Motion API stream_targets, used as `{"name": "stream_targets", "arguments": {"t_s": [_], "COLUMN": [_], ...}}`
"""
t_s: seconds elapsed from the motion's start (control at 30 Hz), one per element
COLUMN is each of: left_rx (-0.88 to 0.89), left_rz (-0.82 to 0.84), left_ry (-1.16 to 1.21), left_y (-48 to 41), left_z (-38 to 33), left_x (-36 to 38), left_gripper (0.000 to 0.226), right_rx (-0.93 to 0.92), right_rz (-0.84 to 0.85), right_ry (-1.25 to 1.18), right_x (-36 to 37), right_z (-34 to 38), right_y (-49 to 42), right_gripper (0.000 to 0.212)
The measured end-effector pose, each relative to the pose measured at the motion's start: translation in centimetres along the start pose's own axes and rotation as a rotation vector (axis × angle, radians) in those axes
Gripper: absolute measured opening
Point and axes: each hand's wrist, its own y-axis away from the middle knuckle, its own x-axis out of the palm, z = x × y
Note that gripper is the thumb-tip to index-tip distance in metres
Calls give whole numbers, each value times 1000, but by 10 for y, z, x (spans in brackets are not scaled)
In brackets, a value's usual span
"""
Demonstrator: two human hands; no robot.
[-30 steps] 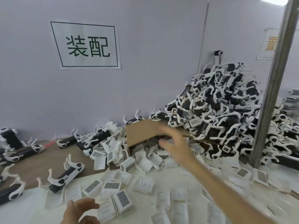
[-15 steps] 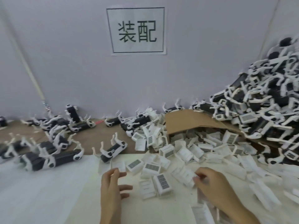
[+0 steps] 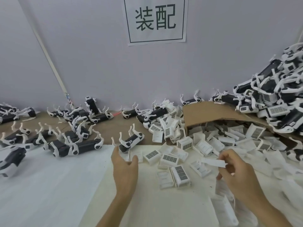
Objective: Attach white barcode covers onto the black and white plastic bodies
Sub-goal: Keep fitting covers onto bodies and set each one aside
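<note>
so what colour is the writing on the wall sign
Dark green on the white sign, with a thin dark border. Head view.

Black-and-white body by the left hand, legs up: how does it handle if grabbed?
The body is likely stiff and light: it looks like a moulded plastic shell. Its thin upturned legs may snag or flex. Lying on its back, it should slide, not roll.

Brown tabletop (image 3: pixel 111 128), white foam sheet (image 3: pixel 49 185) over its front. Bearing: black and white plastic bodies (image 3: pixel 85 145), left; loose white rectangular barcode covers (image 3: pixel 169 158), centre; tipped brown cardboard box (image 3: pixel 209 115), right.
</note>
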Motion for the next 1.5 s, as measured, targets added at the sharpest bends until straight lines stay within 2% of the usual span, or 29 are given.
{"name": "stream_targets", "arguments": {"t_s": [0.13,0.2,0.3,0.37,0.43,0.57,0.63,0.73,0.87,1.0,1.1,1.17,1.27,1.5], "left_rx": [579,690,581,435,367,387,412,348,-44,-323,-508,-572,-584,-678], "left_rz": [-74,19,160,210,198,92,36,-29,88,336,494,567,640,642], "left_ry": [-749,-1011,-1269,-1341,-1348,-1165,-1019,-592,212,623,858,959,1011,950], "left_y": [-36,-57,-87,-102,-112,-111,-104,-83,-36,12,35,43,51,62], "left_z": [-9,-13,-17,-19,-16,-4,-1,-8,-36,-48,-44,-37,-32,-33], "left_x": [5,7,14,18,21,21,20,17,12,3,3,4,4,7], "left_gripper": [74,71,52,47,41,26,27,32,39,46,40,41,40,62], "right_rx": [-10,-14,-21,-27,-44,-67,-71,-49,48,89,78,76,44,-111], "right_rz": [38,44,42,36,36,28,-1,-34,-39,-22,83,174,253,220], "right_ry": [4,9,14,19,30,59,70,69,-1,-51,-87,-68,24,262], "right_x": [-2,-2,-1,-1,0,0,1,-1,-2,0,1,3,4,3], "right_z": [-2,-2,-2,-3,-4,-5,-5,-2,-4,-6,-4,-3,-1,4], "right_y": [-1,-1,-2,-2,-3,-4,-5,-5,-3,-2,-1,0,1,2], "right_gripper": [52,51,49,48,44,34,34,36,34,34,42,48,47,32]}}
